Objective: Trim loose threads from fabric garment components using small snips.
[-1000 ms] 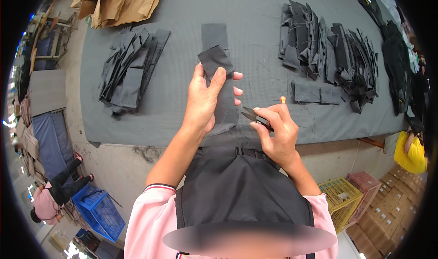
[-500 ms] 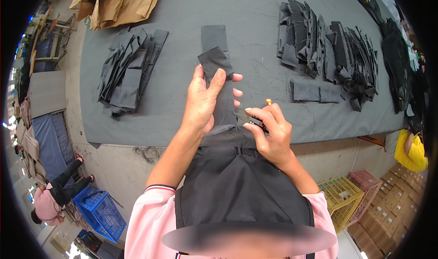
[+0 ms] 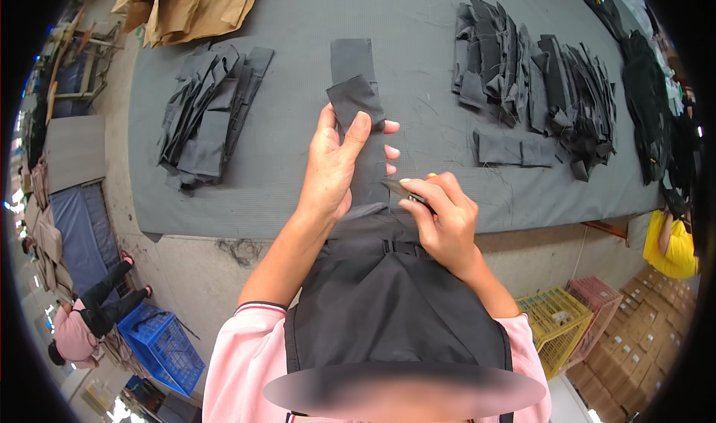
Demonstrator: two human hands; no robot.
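Note:
My left hand [image 3: 335,155] grips a dark grey fabric strip [image 3: 356,99], thumb on top and fingertips showing past its right edge. The strip is folded over near the thumb, and its lower end hangs toward my black apron. At the strip's right edge, my right hand [image 3: 449,213] is closed around small thread snips [image 3: 403,190]. Their blades point left at the cloth, close to my left fingertips; whether they touch a thread is too small to tell. Another flat grey piece [image 3: 350,59] lies on the table just beyond the strip.
Strip bundles lie at left [image 3: 212,117] and right [image 3: 492,61] on the grey-covered table [image 3: 298,20], with loose threads about. Brown paper [image 3: 198,9] sits at the far left. Below stand a blue crate [image 3: 160,348] and a yellow crate [image 3: 556,326]. Other people are at both sides.
My right hand has turned slightly, so the snips' orange end is now mostly hidden behind the fingers. The left hand still holds the strip in nearly the same place.

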